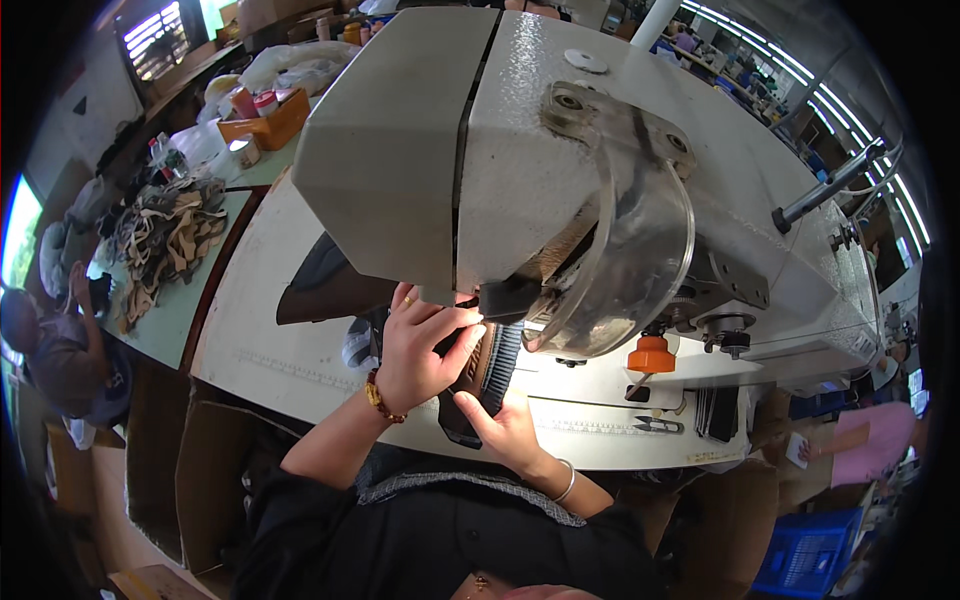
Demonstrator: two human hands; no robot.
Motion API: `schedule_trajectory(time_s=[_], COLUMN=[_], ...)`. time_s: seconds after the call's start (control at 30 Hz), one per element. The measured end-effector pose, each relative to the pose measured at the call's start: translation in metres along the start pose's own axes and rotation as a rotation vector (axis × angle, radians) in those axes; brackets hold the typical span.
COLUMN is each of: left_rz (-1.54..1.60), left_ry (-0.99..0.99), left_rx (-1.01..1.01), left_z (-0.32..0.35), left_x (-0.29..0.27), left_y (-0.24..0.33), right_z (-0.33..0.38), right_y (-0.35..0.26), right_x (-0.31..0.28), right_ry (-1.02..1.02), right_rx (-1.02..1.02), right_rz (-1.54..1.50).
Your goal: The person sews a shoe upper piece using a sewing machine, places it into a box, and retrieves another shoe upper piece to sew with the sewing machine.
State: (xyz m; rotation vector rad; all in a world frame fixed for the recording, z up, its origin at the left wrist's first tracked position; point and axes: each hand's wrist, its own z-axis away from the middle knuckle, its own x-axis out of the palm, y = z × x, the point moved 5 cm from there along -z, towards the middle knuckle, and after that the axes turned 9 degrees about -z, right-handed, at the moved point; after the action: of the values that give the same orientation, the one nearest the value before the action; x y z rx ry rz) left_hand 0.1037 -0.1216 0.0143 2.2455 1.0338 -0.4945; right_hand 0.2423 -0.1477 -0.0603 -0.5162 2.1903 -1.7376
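Observation:
My left hand presses its fingers on a dark shoe-upper piece under the head of a large grey sewing machine. My right hand grips the near end of the same dark piece from below, thumb up. A clear curved guard covers the needle area, so the needle itself is hidden. A beaded bracelet sits on my left wrist, a thin bangle on my right.
The white machine table carries small snips and an orange knob. A green table at left holds piled tan straps and an orange tray. A seated person is at far left. Cardboard boxes stand below.

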Motion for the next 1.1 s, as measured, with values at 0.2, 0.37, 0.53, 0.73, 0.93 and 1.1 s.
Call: schedule_trajectory(time_s=[0.2, 0.37, 0.53, 0.73, 0.93, 1.1], left_rz=[0.059, 0.094, 0.073, -0.063, -0.087, 0.039], left_ry=[0.016, 0.036, 0.057, 0.131, 0.056, -0.070], left_rx=[-0.021, -0.025, -0.054, 0.050, 0.033, -0.026], left_z=[-0.001, -0.008, -0.008, -0.001, 0.009, 0.008], left_x=[-0.001, -0.007, -0.005, 0.001, 0.016, 0.016], left_y=[-0.001, 0.004, 0.004, 0.001, -0.014, -0.018], right_z=[0.006, 0.007, 0.005, 0.001, 0.000, 0.003], right_y=[0.003, -0.001, -0.002, -0.003, -0.006, -0.007], right_x=[0.007, 0.005, 0.000, -0.002, -0.004, 0.001], right_ry=[0.030, 0.063, 0.037, 0.025, 0.005, 0.010], right_rx=[-0.010, -0.019, -0.016, -0.035, 0.007, 0.108], right_rz=[-0.027, -0.013, -0.028, -0.002, -0.072, -0.171])
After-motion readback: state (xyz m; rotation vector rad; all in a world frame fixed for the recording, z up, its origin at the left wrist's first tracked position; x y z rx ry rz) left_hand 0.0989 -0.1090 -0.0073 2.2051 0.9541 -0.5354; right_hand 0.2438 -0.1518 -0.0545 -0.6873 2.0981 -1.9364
